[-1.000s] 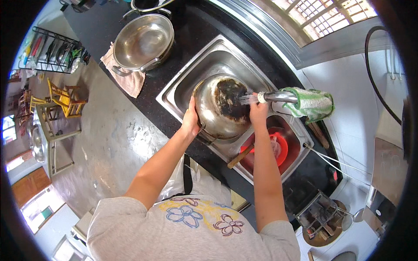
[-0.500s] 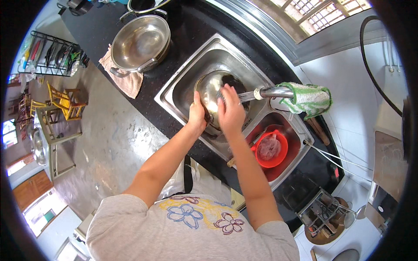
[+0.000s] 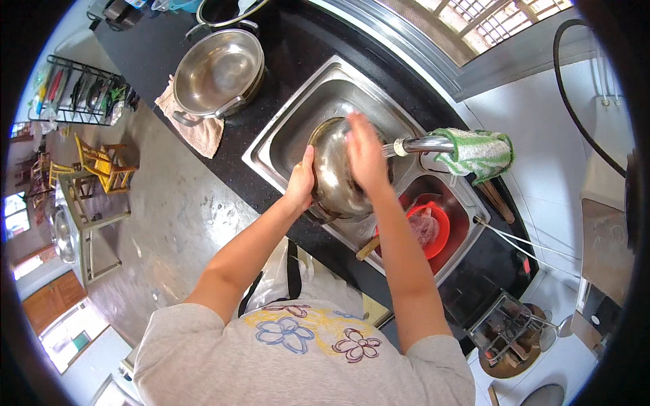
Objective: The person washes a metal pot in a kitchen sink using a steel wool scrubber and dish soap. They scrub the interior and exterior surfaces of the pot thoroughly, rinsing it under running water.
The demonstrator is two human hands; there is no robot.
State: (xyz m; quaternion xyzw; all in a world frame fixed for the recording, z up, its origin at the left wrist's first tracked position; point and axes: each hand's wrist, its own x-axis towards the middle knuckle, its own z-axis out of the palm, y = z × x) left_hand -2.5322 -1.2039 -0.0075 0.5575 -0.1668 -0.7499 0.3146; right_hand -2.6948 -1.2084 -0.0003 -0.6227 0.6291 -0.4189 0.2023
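A round, shiny metal pot [image 3: 330, 177] with brownish stains is tilted in the larger basin of a steel sink [image 3: 288, 145]. Its rim side is gripped by my left hand [image 3: 302, 183], thumb up along the edge. Across the pot's surface lies my right hand [image 3: 366, 157], its fingers smeared by motion; whether something is under them is hidden. Right beside that hand is the end of the metal faucet [image 3: 433, 143], with a green and white cloth [image 3: 482, 154] wrapped over it.
In the smaller basin a red bowl [image 3: 441, 233] holds something pale and translucent. A wooden handle [image 3: 367, 248] sticks out near the sink's front edge. A two-handled steel pan [image 3: 220, 71] rests on a pink cloth [image 3: 203, 139] on the black counter. A metal rack [image 3: 508, 331] stands at right.
The pot has turned and tilted, showing more of its stained surface. My right hand has moved right and slightly down across it. The dark patch beside the pot is now out of sight.
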